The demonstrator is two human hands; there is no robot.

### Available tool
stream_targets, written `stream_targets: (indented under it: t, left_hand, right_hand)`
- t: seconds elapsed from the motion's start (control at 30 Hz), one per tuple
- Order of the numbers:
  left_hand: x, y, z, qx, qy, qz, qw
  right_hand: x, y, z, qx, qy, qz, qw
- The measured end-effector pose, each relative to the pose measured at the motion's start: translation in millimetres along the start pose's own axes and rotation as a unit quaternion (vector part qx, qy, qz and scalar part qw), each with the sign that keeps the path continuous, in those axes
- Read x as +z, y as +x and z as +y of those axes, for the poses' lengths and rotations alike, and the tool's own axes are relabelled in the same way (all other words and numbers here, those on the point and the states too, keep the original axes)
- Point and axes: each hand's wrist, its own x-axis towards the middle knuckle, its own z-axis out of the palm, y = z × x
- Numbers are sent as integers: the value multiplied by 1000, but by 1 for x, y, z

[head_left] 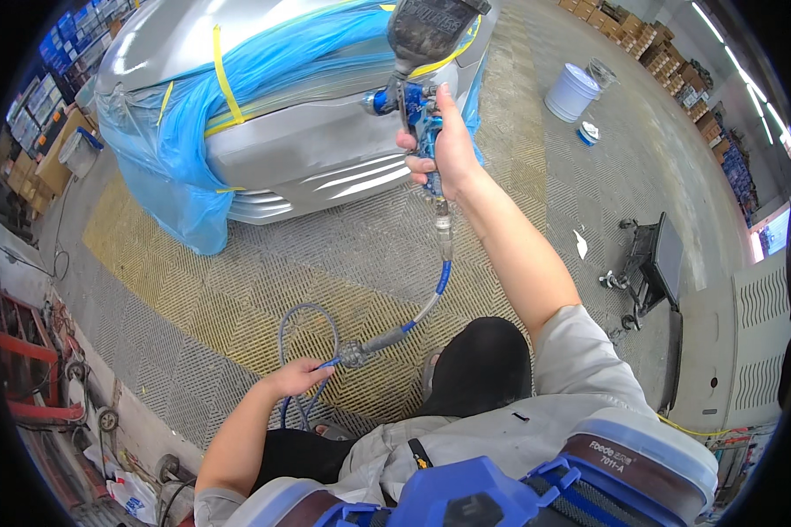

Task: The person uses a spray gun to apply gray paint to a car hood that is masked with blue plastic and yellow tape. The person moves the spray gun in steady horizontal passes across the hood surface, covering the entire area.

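My right hand (453, 149) is wrapped round the handle of a blue spray gun (424, 123), raised in front of the car's silver bumper (316, 158). A dark, paint-stained cup (431, 33) sits on top of the gun. From the handle's base a metal fitting leads into an air hose (442, 279) that curves down toward my left. Low at the left, my left hand (297, 378) grips this hose beside a grimy coupling (356, 353). Blue masking film (171, 167), held with yellow tape (224, 75), covers the car's front around the bumper.
A loop of hose (283, 338) hangs by my left hand over the grated floor (193, 325). At the right stand a white bucket (571, 92), a small tin (589, 133) and a black wheeled stool (655, 259). A red metal rack (26, 351) is at the left.
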Motion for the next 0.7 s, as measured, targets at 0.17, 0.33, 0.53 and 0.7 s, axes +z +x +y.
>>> stream_targets:
  t: [0.17, 0.33, 0.53, 0.7]
  left_hand:
    - [1, -3, 5, 22, -40, 61, 997]
    - [-2, -2, 16, 110, -66, 168, 977]
    - [-4, -2, 28, 109, -66, 148, 981]
    - [-4, 5, 31, 86, -44, 160, 982]
  right_hand:
    - [-27, 3, -10, -21, -24, 75, 997]
    - [-58, 2, -20, -44, -19, 115, 992]
    - [-89, 6, -27, -79, 8, 123, 989]
    - [-97, 13, -19, -125, -6, 192, 973]
